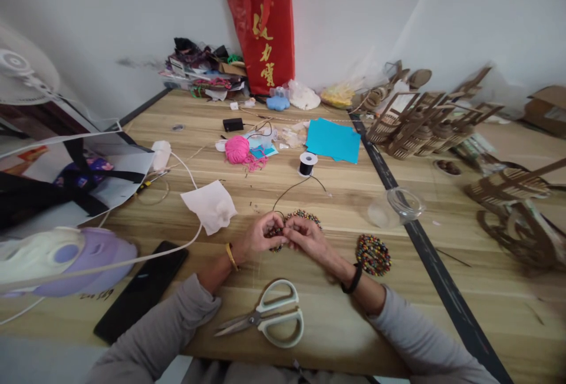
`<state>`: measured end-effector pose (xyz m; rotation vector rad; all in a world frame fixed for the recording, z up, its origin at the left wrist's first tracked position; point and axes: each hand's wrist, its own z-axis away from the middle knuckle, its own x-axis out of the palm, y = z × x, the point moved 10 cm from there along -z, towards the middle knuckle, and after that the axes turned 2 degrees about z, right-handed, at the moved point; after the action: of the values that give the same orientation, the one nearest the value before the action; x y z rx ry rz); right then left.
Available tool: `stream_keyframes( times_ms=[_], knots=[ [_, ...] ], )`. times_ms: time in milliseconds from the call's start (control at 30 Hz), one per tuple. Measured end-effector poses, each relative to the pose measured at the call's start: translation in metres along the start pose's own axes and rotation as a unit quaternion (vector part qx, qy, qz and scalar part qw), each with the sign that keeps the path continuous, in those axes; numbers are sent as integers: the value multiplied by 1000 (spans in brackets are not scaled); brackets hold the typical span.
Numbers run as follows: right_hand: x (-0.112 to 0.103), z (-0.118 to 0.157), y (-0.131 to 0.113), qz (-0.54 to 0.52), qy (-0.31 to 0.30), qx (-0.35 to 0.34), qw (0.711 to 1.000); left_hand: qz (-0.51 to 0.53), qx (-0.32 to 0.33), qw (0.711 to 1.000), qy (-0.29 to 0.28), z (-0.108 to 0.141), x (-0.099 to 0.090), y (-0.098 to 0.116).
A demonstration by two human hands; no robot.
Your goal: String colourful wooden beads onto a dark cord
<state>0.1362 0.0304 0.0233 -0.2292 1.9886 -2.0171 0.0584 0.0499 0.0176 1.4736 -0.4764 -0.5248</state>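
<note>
My left hand [260, 235] and my right hand [306, 240] meet over the wooden table, fingers pinched close together. Between them is a string of small multicoloured beads [275, 232], partly covered by my fingers. A dark cord [283, 195] runs from my hands toward a white spool of black cord [308, 164]. More multicoloured beads [308, 215] lie just behind my right hand. To the right rests a coiled pile of similar bead strands [374, 255]. Scissors with pale handles [279, 313] lie in front of my hands, blades pointing left.
A black phone [141, 292], white tissue [210, 207] and a white cable lie left. Pink yarn [237, 150], blue sheets [333, 140] and a red bag [269, 36] are behind. A clear container [404, 204] and brown wooden models [424, 121] stand right.
</note>
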Motion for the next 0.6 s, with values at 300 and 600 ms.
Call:
stream_keyframes(
  times_ms=[300,600],
  knots=[
    [0,-2,5,-45,-13,22,999,87,-33,994,-53,3,10,-4],
    [-7,-4,13,-100,4,79,992,61,-41,997,-27,1,-3,-5]
  ],
)
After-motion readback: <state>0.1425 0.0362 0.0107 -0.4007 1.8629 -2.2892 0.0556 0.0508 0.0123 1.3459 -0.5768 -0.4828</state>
